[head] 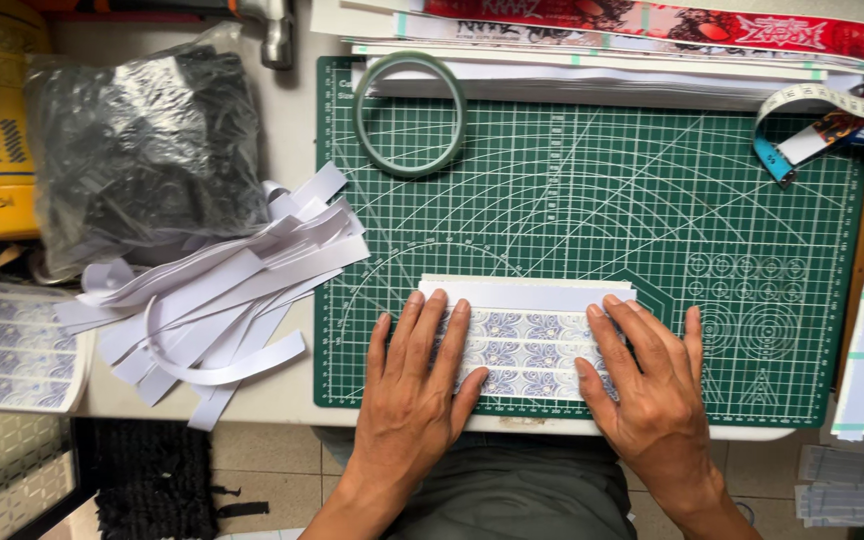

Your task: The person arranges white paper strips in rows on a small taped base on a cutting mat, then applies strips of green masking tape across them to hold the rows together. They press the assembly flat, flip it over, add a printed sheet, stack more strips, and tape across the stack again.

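Both hands lie flat, fingers spread, grasping nothing: left hand [414, 385] & right hand [652, 385] press the patterned paper piece [527, 345] onto the near-centre green cutting mat [592, 200], prob. to flatten it. Tape ring [409, 114] rests far left; paper strips [222, 290] are heaped left, off the mat.

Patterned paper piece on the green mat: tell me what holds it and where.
Nothing grips it. The left hand and right hand press flat on the patterned paper piece, one at each end.

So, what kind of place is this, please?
Probably a small paper-craft workbench: a green cutting mat, a pile of white paper offcuts, a tape ring, and both hands pressing a patterned paper stack.
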A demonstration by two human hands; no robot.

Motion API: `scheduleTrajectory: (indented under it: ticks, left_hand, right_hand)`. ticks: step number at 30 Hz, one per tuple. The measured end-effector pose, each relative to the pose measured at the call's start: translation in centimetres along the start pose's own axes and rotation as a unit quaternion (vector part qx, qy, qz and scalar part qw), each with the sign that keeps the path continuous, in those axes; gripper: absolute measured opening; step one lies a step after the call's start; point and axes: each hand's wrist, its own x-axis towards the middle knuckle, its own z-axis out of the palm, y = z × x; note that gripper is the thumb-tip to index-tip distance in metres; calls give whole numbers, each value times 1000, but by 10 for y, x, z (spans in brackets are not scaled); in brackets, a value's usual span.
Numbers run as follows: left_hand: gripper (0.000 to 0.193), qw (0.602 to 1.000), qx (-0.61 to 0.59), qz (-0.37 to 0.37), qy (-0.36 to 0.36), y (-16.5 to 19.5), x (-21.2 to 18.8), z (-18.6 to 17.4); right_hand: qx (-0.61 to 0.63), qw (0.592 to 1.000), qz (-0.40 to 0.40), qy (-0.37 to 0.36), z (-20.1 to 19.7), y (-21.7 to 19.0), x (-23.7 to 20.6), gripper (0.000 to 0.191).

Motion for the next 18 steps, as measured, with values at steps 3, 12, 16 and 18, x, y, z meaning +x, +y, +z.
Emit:
scheduleTrajectory:
  ticks: [3,12,16,18]
  left_hand:
    - [64,1000,-2,4,10,0,3,-1]
    - [62,999,-6,24,28,-1,13,-16]
    - [59,999,-25,32,25,-8,24,-23]
    - [59,998,-33,41,25,-13,28,-27]
  right_hand:
    - [1,1000,-7,7,-1,1,3,46]
    - [23,1000,-3,-18,-16,2,15,45]
    - [12,1000,-2,-20,-19,3,26,35]
    - [-1,1000,-8,-10,-19,3,32,30]
